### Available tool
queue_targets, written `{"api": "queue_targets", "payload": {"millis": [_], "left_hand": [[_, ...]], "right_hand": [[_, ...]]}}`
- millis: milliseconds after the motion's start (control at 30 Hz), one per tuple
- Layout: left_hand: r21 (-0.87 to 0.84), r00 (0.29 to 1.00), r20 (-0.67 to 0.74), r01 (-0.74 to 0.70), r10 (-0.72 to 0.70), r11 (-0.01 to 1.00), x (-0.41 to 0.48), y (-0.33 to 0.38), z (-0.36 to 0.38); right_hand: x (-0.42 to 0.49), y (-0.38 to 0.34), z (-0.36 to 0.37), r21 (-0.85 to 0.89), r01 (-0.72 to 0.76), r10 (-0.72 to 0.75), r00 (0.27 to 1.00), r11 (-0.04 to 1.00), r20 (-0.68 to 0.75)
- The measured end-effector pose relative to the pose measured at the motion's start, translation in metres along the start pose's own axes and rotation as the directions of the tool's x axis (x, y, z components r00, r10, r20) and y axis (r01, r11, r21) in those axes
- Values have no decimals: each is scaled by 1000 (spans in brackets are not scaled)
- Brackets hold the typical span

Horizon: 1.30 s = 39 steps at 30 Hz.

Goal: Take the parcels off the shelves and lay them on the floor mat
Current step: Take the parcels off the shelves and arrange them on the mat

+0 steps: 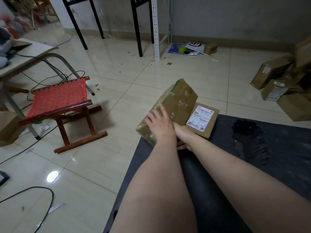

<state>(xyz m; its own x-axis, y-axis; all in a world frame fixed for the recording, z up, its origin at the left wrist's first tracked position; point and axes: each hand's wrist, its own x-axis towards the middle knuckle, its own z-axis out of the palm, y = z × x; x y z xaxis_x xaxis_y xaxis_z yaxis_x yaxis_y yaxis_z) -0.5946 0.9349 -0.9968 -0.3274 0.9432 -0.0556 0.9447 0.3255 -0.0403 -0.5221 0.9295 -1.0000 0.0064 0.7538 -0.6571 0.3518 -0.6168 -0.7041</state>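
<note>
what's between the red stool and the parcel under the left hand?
Nothing but bare floor tile: in the head view, the stretch from the red stool to the taped parcel that the left hand rests on holds no object.

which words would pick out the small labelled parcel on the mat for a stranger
Find the dark floor mat; two cardboard parcels are at its far left corner. The one you want is the flat box on the right, beside the taller taped box under the left hand. Of the pair, only it shows a white label facing up.
</note>
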Motion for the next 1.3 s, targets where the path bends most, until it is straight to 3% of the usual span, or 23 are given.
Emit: {"api": "queue_targets", "payload": {"millis": [233,467,700,800,867,1000,1167,1300], "left_hand": [[-159,983,67,-159,171,974,-4,14,-6],[-479,984,154,-7,91,878,-4,1,-7],[-408,966,251,158,-56,899,-3,-30,-3],[-375,946,297,240,-129,895,0,-41,-2],[-256,919,357,268,-167,929,1,-47,-2],[-174,883,405,328,-236,928,2,-51,2],[-95,821,477,402,-312,911,0,-43,0],[56,741,584,371,-332,927,-4,-35,-5]], "right_hand": [[3,10,-29,-128,-66,64,998,990,-21],[-1,12,-28,-110,-50,43,997,993,-67],[-15,-3,-13,-36,39,-33,986,999,164],[-16,-9,-6,12,87,-88,982,996,167],[-17,-10,-1,33,91,-96,975,995,202],[-19,-7,5,-13,101,-94,965,995,246],[-11,1,-6,-244,225,-229,973,943,12],[0,8,-28,-512,90,-251,934,854,-255]]}}
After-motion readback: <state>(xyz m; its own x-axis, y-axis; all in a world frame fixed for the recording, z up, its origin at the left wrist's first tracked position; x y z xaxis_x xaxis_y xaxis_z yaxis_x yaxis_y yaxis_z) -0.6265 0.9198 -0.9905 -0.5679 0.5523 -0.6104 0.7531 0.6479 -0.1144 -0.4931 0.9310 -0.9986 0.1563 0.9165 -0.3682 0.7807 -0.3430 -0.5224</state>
